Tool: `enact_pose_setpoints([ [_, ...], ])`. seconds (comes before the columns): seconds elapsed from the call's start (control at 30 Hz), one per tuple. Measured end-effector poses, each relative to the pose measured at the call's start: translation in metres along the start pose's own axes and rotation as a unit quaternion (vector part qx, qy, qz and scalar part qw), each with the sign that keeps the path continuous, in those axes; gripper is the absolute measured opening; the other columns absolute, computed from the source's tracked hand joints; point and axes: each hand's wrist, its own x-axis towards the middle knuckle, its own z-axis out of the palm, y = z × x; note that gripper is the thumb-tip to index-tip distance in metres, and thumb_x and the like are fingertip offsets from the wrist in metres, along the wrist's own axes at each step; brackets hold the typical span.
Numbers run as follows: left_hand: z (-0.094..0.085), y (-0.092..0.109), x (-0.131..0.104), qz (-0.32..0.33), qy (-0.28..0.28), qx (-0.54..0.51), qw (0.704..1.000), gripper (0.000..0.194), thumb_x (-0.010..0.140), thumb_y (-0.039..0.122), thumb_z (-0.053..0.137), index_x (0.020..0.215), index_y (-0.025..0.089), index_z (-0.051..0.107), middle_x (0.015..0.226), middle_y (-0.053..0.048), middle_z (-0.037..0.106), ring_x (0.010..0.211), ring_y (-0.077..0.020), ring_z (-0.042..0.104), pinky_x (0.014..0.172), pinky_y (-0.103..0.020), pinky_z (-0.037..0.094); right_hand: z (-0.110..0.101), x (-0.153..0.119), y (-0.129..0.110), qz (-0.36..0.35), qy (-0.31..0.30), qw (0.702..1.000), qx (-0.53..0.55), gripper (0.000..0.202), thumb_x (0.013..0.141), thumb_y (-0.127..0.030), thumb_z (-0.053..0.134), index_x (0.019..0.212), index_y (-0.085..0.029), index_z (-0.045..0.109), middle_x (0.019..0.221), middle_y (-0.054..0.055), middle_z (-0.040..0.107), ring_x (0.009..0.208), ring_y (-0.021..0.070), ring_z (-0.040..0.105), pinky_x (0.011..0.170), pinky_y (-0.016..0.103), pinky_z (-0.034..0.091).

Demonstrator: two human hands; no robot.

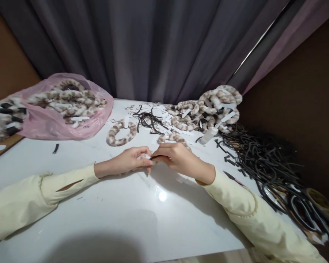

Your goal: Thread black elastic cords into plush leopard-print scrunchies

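Pale yellow sleeves (19,201) reach over the white counter (104,204); the left hand (127,160) has its fingers curled closed around a furry piece (143,156), which sits between both hands above the middle of the counter; the right hand (178,157) has its fingers nearly together, seemingly pinching a dark end (154,157) beside the fur; the left probably steadies while the right does the fine work. Just beyond lie a furry ring (178,138) and a second, whole ring (111,137); rightward sprawl dark tubes (263,160), with a bottle (208,136) near them, likely for easy reach; farther, dark cords (148,120) lie among white tags (167,118); a pink bag (44,128) gapes around more fur, presumably containing it; tagged rings (219,95) pile opposite; a curtain (153,44) hangs behind.
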Motion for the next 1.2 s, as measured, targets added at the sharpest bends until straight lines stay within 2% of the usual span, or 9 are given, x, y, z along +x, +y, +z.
enact_pose_setpoints([
  [0.1,0.0001,-0.0010,0.0003,0.005,-0.001,-0.011,1.000,0.033,0.079,0.045,0.055,0.090,0.016,0.047,0.066,-0.003,0.064,0.041,-0.0034,0.029,0.039,-0.018,0.019,-0.0075,-0.0018,-0.0008,-0.007,-0.031,0.999,-0.037,0.024,0.082,-0.003,0.048,0.092,-0.013,0.068,0.079,0.006,0.063,0.068,0.0128,0.056,0.060,0.023,0.039],
  [0.23,0.0004,-0.0005,-0.0006,0.005,0.004,-0.012,1.000,0.031,0.081,0.046,0.053,0.090,0.016,0.048,0.068,-0.003,0.064,0.040,-0.0032,0.029,0.039,-0.018,0.019,-0.0115,-0.0042,-0.0016,-0.018,-0.040,0.996,-0.082,0.033,0.079,0.003,0.045,0.093,-0.015,0.068,0.081,0.007,0.061,0.073,0.0143,0.056,0.062,0.024,0.040],
  [0.43,0.0013,0.0035,-0.0036,-0.014,0.034,0.031,0.999,0.033,0.080,0.047,0.055,0.093,0.017,0.051,0.060,0.003,0.057,0.039,-0.0038,0.032,0.039,-0.017,0.022,-0.0105,-0.0031,-0.0033,-0.016,-0.044,0.994,-0.104,0.026,0.084,-0.005,0.045,0.094,-0.013,0.069,0.079,0.008,0.061,0.069,0.0139,0.055,0.059,0.024,0.039],
  [0.5,0.0015,0.0040,-0.0034,-0.014,0.040,0.041,0.998,0.032,0.077,0.045,0.059,0.093,0.018,0.052,0.059,0.003,0.057,0.043,-0.0052,0.039,0.042,-0.017,0.027,-0.0100,-0.0029,-0.0035,-0.015,-0.045,0.994,-0.101,0.025,0.086,-0.006,0.046,0.093,-0.012,0.069,0.079,0.009,0.061,0.069,0.0137,0.055,0.059,0.024,0.039],
  [0.63,0.0022,0.0035,-0.0020,0.012,0.054,0.044,0.997,0.027,0.072,0.038,0.065,0.084,0.016,0.053,0.070,0.001,0.061,0.063,-0.0105,0.055,0.058,-0.020,0.040,-0.0091,-0.0033,-0.0036,-0.018,-0.045,0.994,-0.101,0.024,0.086,-0.008,0.046,0.090,-0.012,0.069,0.079,0.008,0.061,0.069,0.0135,0.055,0.057,0.024,0.037],
  [0.9,0.0007,0.0044,-0.0030,0.051,0.062,0.120,0.990,0.027,0.081,0.041,0.055,0.089,0.015,0.060,0.072,-0.002,0.067,0.067,-0.0127,0.054,0.064,-0.023,0.038,-0.0089,-0.0029,-0.0037,-0.031,-0.027,0.989,-0.143,0.022,0.088,-0.010,0.046,0.088,-0.013,0.068,0.074,0.006,0.060,0.067,0.0133,0.052,0.059,0.025,0.033],
  [1.07,0.0024,0.0016,-0.0033,0.063,0.073,0.123,0.988,0.026,0.083,0.040,0.050,0.078,0.015,0.057,0.078,-0.004,0.066,0.067,-0.0129,0.054,0.062,-0.023,0.038,-0.0061,-0.0028,0.0005,-0.077,-0.005,0.973,-0.216,0.022,0.090,-0.017,0.045,0.090,-0.012,0.066,0.075,0.007,0.058,0.079,0.0186,0.048,0.066,0.030,0.033],
  [1.2,0.0028,-0.0007,-0.0045,0.080,0.081,0.155,0.981,0.021,0.086,0.035,0.045,0.078,0.017,0.051,0.075,-0.003,0.066,0.068,-0.0139,0.055,0.066,-0.024,0.040,-0.0033,-0.0017,0.0044,-0.103,0.003,0.962,-0.254,0.022,0.091,-0.019,0.044,0.097,-0.011,0.064,0.082,0.009,0.058,0.088,0.0214,0.045,0.070,0.033,0.031],
])
